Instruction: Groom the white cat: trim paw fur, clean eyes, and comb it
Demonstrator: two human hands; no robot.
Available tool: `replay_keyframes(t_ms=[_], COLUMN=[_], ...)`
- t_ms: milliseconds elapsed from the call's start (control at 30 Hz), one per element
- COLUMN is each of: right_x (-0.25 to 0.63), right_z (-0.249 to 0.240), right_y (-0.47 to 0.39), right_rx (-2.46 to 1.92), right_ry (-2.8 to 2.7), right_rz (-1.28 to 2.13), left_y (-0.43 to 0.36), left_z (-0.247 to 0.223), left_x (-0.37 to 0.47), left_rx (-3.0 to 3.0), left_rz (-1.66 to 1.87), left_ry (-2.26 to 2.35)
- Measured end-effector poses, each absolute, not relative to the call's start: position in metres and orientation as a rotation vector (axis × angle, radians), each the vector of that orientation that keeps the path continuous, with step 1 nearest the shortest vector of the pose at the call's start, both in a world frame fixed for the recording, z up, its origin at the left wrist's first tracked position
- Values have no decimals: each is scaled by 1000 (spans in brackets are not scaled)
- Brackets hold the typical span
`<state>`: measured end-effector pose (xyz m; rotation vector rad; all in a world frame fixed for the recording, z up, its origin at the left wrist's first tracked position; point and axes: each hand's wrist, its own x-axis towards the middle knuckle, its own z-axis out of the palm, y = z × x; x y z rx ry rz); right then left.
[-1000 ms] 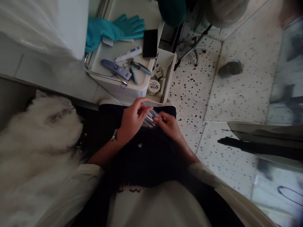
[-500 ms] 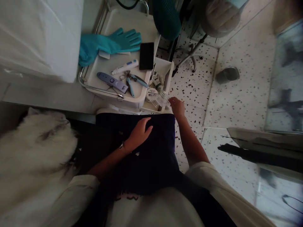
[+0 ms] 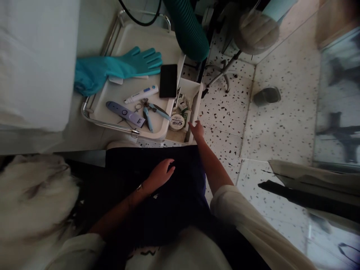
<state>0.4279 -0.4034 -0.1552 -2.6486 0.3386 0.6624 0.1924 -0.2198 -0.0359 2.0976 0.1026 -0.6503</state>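
My right hand (image 3: 197, 130) is at the front right wall of the pulled-out drawer (image 3: 200, 95), thumb and fingers apart, nothing visible in it. Inside the drawer lie a round white tub (image 3: 177, 122) with a "Goop" label and a green-and-white tube (image 3: 182, 105). Over the dark apron (image 3: 180, 187) on my lap hovers my left hand (image 3: 161, 173), thumb apart from the fingers and holding nothing. Above it on the cart are pet nail clippers (image 3: 153, 112) with blue handles, a purple hair trimmer (image 3: 125, 113), a white pen-shaped device (image 3: 141, 93) and a black phone (image 3: 168, 81).
A teal rubber glove (image 3: 135, 63) lies across the tray of the white cart (image 3: 123, 37). A green corrugated hose (image 3: 191, 33) hangs over its right edge. At left is a fluffy white cat (image 3: 39, 198). A stool (image 3: 257, 32) and a grey bin (image 3: 267, 96) stand on the speckled floor.
The clear ribbed plastic piece my right hand held over the drawer is no longer seen; that hand is now empty at the drawer's wall. My left hand stays over the apron. The view has shifted.
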Motion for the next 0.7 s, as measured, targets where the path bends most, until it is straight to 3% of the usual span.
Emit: replay_keyframes(t_ms=[333,700], right_x=[486,495], right_z=[-197,-213], right_y=[-405,-380], right_rx=[-2652,-2668], right_ry=[517,394], right_rz=[833,783], left_y=[-216,-235], left_z=[-58,-66], left_x=[193,187], left_rx=[2065,1994], left_rz=[-773,-843], left_ry=[195,281])
